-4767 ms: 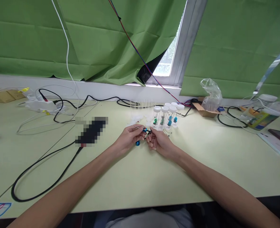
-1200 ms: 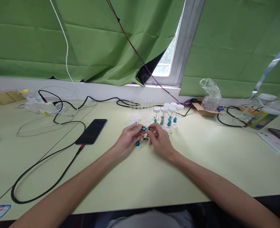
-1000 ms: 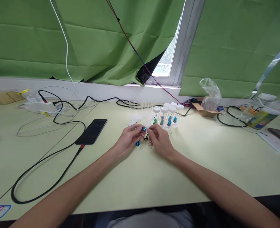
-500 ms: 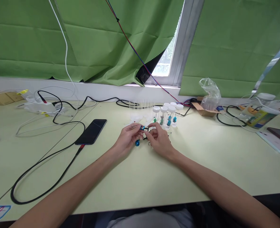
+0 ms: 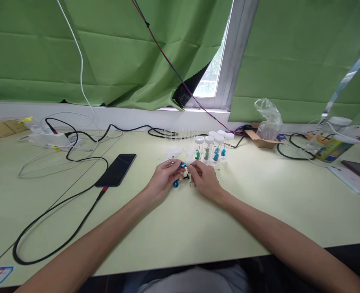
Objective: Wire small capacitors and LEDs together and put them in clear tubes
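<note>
My left hand [image 5: 164, 178] pinches a small shiny blue piece [image 5: 183, 165] between thumb and fingertips; a thin metal rod [image 5: 171, 162] sticks out to its left. My right hand [image 5: 207, 180] has its fingertips pressed together at the right end of this blue piece; what they hold is hidden. Under my left fingers a round blue piece [image 5: 175, 184] lies on the table. Between my hands is a small black part [image 5: 186, 177]. Just behind stand several clear tubes with white caps [image 5: 209, 139], holding green and blue pieces.
Open clear tubes [image 5: 180, 140] stand behind my hands, faint against the wall. A black phone [image 5: 116, 170] with a cable lies left. A cardboard box [image 5: 262, 142] with a plastic bag [image 5: 269, 120] is at the back right. More phones [image 5: 355, 179] lie far right.
My right fingertips have moved in closer to the blue piece, and the black part seen at its right end is now covered. My left hand keeps its grip.
</note>
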The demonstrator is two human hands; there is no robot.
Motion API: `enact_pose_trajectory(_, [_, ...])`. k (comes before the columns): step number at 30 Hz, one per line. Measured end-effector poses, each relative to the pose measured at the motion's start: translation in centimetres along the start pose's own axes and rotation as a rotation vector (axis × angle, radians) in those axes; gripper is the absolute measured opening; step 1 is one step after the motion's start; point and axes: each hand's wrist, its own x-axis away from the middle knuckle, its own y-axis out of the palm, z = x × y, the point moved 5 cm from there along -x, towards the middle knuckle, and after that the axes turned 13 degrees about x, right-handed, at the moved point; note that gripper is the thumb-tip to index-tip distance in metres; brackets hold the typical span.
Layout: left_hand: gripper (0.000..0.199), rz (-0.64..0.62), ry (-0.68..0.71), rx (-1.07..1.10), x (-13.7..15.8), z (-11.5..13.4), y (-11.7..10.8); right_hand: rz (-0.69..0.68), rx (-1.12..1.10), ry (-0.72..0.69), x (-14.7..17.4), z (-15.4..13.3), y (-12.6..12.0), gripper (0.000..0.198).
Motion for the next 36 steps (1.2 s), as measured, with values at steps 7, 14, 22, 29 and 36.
enact_pose_trajectory(7, [0.025,-0.015,0.016,-0.012,0.0,0.21,0.12,0.008,-0.049,-0.017,0.21,0.04,0.01,0.032])
enact_pose_trajectory(14, [0.023,-0.02,0.002,-0.012,-0.08,-0.02,-0.05,-0.014,-0.088,-0.032,0.18,0.11,0.09,0.028])
enact_pose_trajectory(22, [0.025,-0.017,-0.006,-0.01,0.0,0.02,-0.02,0.009,-0.02,-0.018,-0.02,0.19,-0.08,0.03])
enact_pose_trajectory(29, [0.024,-0.018,0.003,-0.004,0.09,0.14,0.2,0.022,-0.027,0.007,0.03,0.13,-0.21,0.036])
enact_pose_trajectory(36, [0.025,-0.02,0.012,0.002,0.07,0.32,0.18,0.008,-0.057,-0.017,0.27,0.0,-0.05,0.034])
